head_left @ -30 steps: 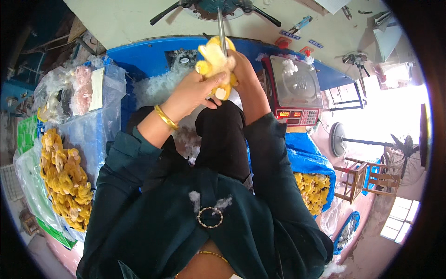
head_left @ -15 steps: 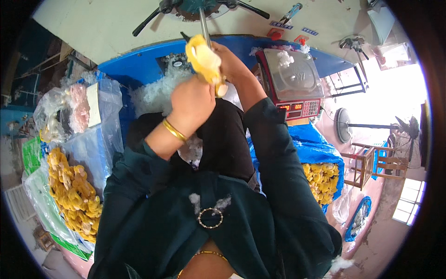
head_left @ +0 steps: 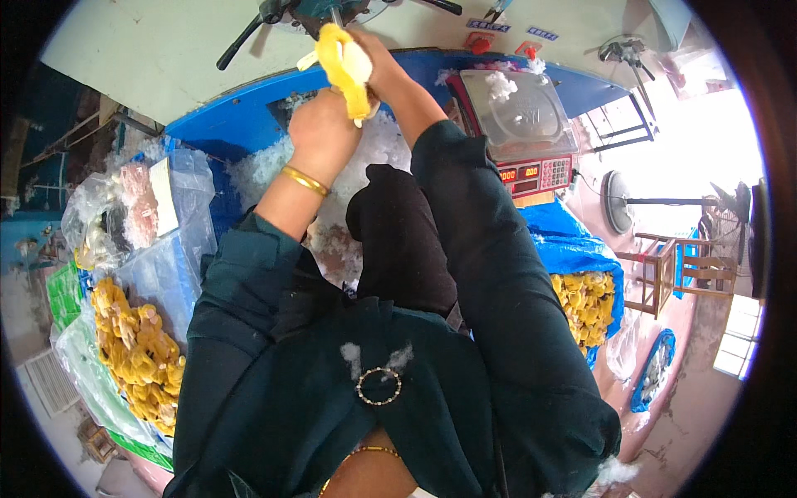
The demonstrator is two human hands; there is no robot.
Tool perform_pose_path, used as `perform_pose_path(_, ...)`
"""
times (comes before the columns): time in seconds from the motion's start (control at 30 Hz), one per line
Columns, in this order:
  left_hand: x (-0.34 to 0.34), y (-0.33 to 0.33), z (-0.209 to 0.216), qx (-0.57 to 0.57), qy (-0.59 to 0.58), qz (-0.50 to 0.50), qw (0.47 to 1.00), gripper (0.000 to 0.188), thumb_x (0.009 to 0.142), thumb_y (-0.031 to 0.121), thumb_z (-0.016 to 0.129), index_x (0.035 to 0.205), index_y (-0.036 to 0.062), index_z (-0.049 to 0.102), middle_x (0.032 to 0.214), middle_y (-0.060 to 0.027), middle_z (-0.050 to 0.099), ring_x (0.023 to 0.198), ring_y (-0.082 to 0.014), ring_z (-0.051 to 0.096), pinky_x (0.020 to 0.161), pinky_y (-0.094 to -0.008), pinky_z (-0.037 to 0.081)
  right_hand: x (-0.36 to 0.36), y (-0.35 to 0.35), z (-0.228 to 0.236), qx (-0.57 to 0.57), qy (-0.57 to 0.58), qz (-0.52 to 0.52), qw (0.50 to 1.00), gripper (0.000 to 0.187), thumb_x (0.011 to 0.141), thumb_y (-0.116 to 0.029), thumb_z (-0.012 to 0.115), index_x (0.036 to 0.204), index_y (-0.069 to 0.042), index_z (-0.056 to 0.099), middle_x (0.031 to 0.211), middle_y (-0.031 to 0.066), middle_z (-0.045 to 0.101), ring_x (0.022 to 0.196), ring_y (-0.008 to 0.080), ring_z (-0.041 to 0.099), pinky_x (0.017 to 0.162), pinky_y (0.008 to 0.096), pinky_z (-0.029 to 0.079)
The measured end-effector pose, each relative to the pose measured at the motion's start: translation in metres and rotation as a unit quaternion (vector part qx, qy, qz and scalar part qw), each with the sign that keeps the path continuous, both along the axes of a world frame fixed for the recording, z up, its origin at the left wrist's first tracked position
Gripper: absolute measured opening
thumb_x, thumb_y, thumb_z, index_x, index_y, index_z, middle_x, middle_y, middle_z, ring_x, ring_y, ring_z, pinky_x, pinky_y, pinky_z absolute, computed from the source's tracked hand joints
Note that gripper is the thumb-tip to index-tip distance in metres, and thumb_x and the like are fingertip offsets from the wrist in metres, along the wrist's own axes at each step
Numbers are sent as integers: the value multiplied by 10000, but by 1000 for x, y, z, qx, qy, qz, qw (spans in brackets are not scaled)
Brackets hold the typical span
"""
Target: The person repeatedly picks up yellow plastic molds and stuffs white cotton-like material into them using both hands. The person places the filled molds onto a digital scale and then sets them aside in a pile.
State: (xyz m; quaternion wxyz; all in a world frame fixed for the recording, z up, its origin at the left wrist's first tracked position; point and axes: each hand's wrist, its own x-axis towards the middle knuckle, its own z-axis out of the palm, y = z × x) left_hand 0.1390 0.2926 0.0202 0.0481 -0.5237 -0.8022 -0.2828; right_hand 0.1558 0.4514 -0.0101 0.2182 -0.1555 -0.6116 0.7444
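Note:
A small yellow plush toy (head_left: 344,70) with pale patches sits against the end of a metal tube (head_left: 336,15) that juts from the machine at the top. My left hand (head_left: 322,126) is closed in a fist at the plush's lower end, a gold bangle on its wrist. My right hand (head_left: 375,68) is closed around the plush's right side, near the tube. The plush hides several fingertips of both hands, and it also covers the tube's tip.
Loose white stuffing (head_left: 378,145) lies on the blue ledge below my hands. A red scale (head_left: 531,174) stands at the right. Yellow plush pieces fill a blue-lined container (head_left: 584,307) at the right and a heap (head_left: 137,353) at the left. Black handles (head_left: 241,43) stick out from the machine.
Both hands have moved up and slightly left with the plush, pushing it farther along toward the tube's base. Less of the tube shows now. My knees have shifted, exposing more white stuffing.

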Motion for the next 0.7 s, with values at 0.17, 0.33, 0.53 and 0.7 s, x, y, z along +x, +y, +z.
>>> perform_pose_path(0.17,26,-32,-3,9,-25,-44,999,152,817,129,562,935,43,604,824,-179,634,680,-368,613,599,-448,500,33,-27,-6,77,-35,-22,996,207,933,-125,522,1093,-18,599,968,27,643,816,92,612,731,249,495)
perform_pose_path(0.33,23,-39,29,35,-718,-87,690,228,958,283,541,1038,70,551,764,-31,585,640,-123,577,510,-233,465,17,-14,-1,115,-95,-81,985,221,882,-153,572,1024,-1,645,912,91,673,819,153,642,719,286,508)
perform_pose_path(0.53,-15,25,23,78,-830,-52,549,200,879,128,641,1026,26,550,812,-74,586,652,-165,578,537,-259,504,-25,28,13,252,-162,-166,940,271,850,-201,603,988,23,667,916,147,688,788,215,653,702,328,507)
perform_pose_path(0.7,4,-13,31,34,-832,-66,549,230,838,48,653,1044,35,551,783,-32,556,585,-115,519,463,-218,417,16,-10,14,165,-169,-183,954,301,825,-233,615,941,41,662,876,196,681,791,293,659,716,375,498)
